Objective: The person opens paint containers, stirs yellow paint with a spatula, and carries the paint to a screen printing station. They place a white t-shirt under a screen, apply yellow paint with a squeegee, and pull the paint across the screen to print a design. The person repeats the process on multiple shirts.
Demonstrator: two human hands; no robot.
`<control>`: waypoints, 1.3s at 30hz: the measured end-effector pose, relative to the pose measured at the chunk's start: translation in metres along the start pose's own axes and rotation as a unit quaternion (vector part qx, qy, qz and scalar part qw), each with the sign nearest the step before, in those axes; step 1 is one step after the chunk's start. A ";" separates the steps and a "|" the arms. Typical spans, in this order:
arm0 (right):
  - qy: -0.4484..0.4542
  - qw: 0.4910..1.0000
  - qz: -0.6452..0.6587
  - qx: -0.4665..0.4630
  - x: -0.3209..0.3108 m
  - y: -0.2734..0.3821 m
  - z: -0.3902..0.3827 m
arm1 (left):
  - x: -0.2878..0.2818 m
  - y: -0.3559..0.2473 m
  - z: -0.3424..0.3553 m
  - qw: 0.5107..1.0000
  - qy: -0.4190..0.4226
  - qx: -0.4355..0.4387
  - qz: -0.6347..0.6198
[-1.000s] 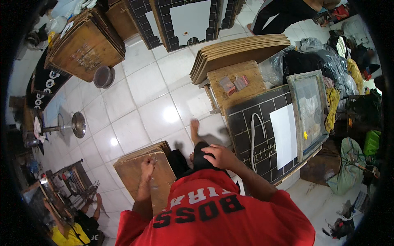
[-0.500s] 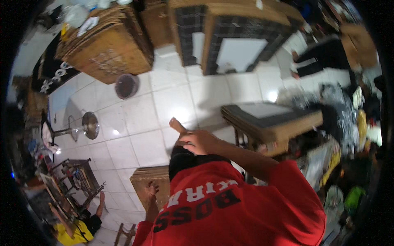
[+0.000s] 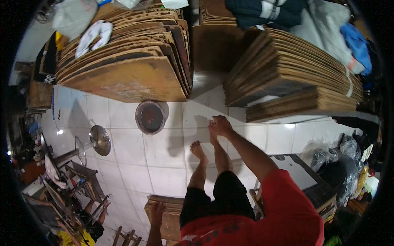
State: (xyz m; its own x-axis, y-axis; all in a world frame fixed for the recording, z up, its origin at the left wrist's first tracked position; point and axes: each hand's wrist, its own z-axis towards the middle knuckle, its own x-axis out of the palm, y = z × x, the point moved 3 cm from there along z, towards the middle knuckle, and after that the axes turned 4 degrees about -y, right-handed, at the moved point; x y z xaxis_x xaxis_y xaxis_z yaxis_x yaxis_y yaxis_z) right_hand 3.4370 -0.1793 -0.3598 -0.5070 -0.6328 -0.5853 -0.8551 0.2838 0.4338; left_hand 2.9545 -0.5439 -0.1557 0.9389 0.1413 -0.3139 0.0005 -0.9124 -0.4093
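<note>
My right hand [image 3: 220, 126] reaches forward above the white tiled floor, over my right foot. Its fingers are loosely bent and a little apart, and nothing shows in them. Lower down, my left hand [image 3: 156, 212] hangs over a low stack of brown boards [image 3: 170, 223]; whether it touches them is unclear. Its fingers look loose, with no object visible in them. Ahead on the right stands a large stack of thin wooden boards [image 3: 283, 61]. Another upright row of boards [image 3: 135, 74] is ahead on the left.
A round dark bin [image 3: 151, 117] stands on the floor before the left boards. Farther left are a shiny metal disc on a pole [image 3: 99, 140] and a person in yellow [image 3: 78, 238] beside frames. At right, a dark-topped stack [image 3: 301, 174] sits near plastic bags [image 3: 347, 149].
My view has moved forward, and the board stacks now look nearer. My right hand has gone from near my body to farther ahead. The left hand hangs lower in view.
</note>
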 end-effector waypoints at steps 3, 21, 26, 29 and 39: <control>0.001 1.000 0.011 0.013 0.012 -0.036 0.152 | -0.014 0.014 -0.007 0.983 -0.098 -0.126 0.095; -0.393 0.816 0.409 -0.109 -0.104 0.060 -0.001 | 0.125 -0.208 0.133 0.872 0.021 0.314 0.375; -0.323 0.580 0.739 -0.115 -0.214 0.069 -0.220 | 0.267 -0.399 0.056 0.829 0.212 0.512 0.072; -0.346 0.554 0.749 -0.112 -0.236 0.074 -0.345 | 0.285 -0.433 -0.047 0.863 0.448 0.231 -0.033; -0.709 0.284 0.643 -0.059 -0.169 0.038 -0.720 | 0.334 -0.368 -0.320 0.785 0.571 0.237 0.025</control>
State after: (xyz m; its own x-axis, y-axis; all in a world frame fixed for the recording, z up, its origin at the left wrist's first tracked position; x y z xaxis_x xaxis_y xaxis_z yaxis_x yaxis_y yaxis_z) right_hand 3.5681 -0.5801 0.2484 0.0012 0.8891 0.4577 0.1023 -0.4555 0.8844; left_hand 3.3783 -0.2839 0.1646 0.6299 -0.5745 0.5227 0.0788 -0.6222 -0.7788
